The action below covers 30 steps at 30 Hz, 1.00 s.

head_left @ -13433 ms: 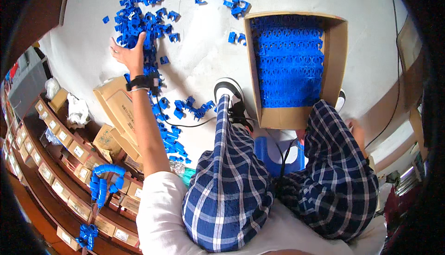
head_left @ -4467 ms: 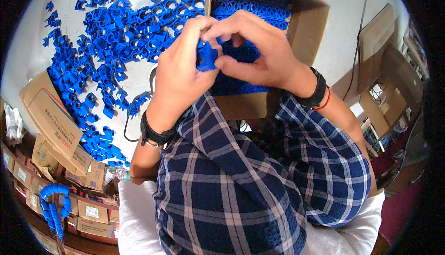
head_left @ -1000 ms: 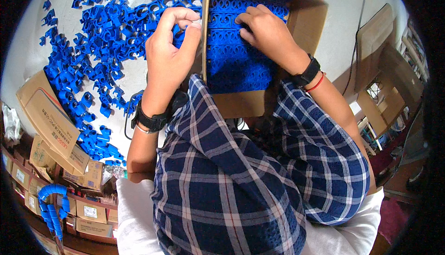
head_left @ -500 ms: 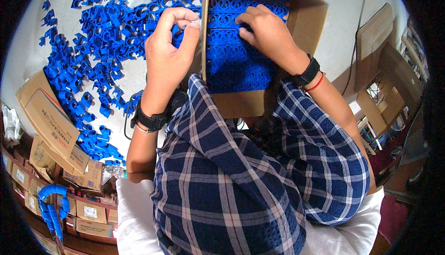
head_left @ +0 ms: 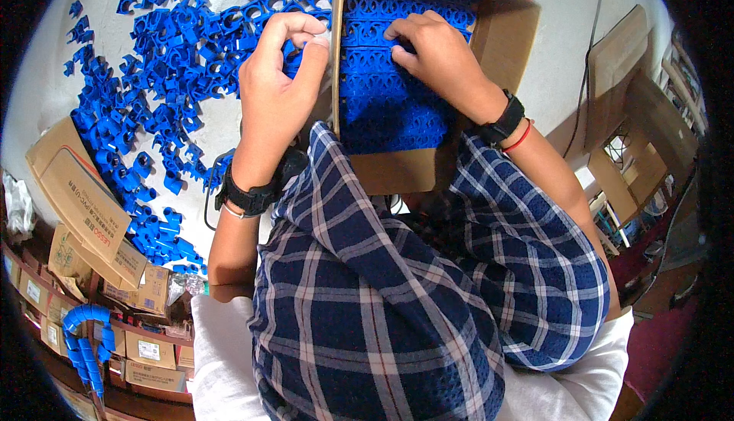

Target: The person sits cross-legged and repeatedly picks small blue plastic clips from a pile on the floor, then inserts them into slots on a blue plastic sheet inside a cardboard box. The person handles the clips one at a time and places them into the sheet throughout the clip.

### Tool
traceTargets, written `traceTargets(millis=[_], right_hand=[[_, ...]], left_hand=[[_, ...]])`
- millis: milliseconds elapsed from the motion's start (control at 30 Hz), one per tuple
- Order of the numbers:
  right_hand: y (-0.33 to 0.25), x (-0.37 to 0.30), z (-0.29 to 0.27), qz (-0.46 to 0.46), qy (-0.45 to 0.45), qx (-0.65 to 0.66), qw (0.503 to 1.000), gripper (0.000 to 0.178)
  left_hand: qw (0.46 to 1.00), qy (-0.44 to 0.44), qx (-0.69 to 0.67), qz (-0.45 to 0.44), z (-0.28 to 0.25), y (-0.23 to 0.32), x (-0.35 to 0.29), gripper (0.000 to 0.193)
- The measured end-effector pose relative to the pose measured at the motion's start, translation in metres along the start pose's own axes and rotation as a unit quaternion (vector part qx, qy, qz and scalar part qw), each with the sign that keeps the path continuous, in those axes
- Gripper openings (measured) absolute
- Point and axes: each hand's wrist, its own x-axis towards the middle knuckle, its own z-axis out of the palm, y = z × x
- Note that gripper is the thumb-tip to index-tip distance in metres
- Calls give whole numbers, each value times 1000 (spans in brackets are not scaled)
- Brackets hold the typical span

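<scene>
A cardboard box stands open in front of me, packed with rows of blue plastic pipe clips. My right hand reaches in over the upper rows, its fingers curled and the index finger and thumb bent around a clip in the row. Just outside the box's left wall is my left hand, fingers bent and thumb drawn toward them. Something pale shows at its fingertips, too small to make out. Loose blue pipe clips lie in a wide heap to the left of that hand.
A cardboard flap edges the loose heap at the left. Below it are stacked cartons and a curved string of blue clips. On the right, a dark cable runs down the pale surface, near open cartons.
My right hand has shifted very slightly left over the rows of clips. The left hand stays where it was.
</scene>
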Motion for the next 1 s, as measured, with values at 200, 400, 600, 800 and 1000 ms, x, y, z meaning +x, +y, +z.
traceTargets(millis=[200,400,600,800,1000], right_hand=[[-3,-1,-11,65,-7,28,997,21],[8,-5,-14,56,-41,8,998,12],[7,-9,-6,13,-12,-8,1000,9],[6,-6,-3,34,-25,-21,999,7],[8,-6,1,24,-10,-26,999,11]], left_hand=[[999,3,-26,-22,-1,4,0,11],[988,-25,-140,-58,-4,13,0,15],[992,-23,-112,-59,-3,16,0,13],[994,-21,-87,-58,-2,14,-2,11],[997,-21,-62,-41,-1,11,-1,11]])
